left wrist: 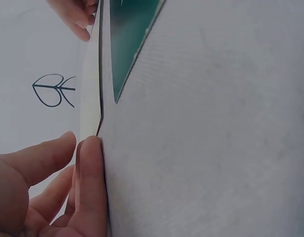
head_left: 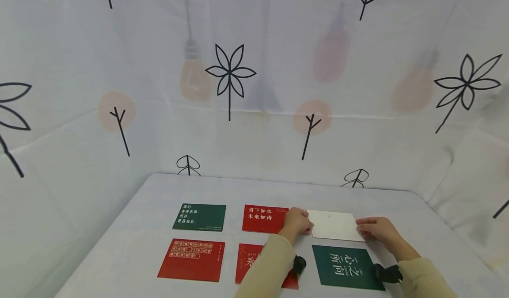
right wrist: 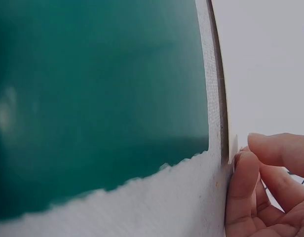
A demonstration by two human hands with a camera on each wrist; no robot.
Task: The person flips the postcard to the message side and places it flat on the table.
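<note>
A cream-white card point(head_left: 336, 225) lies in the back row on the white table, between both hands. My left hand point(head_left: 296, 221) is at its left edge, overlapping the right end of a red card point(head_left: 258, 225). In the left wrist view the forefinger meets the card's corner, with the thumb apart from it. Across from it, my right hand point(head_left: 379, 231) touches the right edge with its fingertips. The right thumb stands off the card in the right wrist view. In front lies a dark green card point(right wrist: 102, 98) with white characters.
At the left lie a green card point(head_left: 200, 217) and, in front, a red card point(head_left: 191, 260) with rows of characters. Another red card point(head_left: 242, 262) is partly hidden under my left sleeve point(head_left: 266, 267). A white patterned curtain point(head_left: 246, 139) stands behind the table.
</note>
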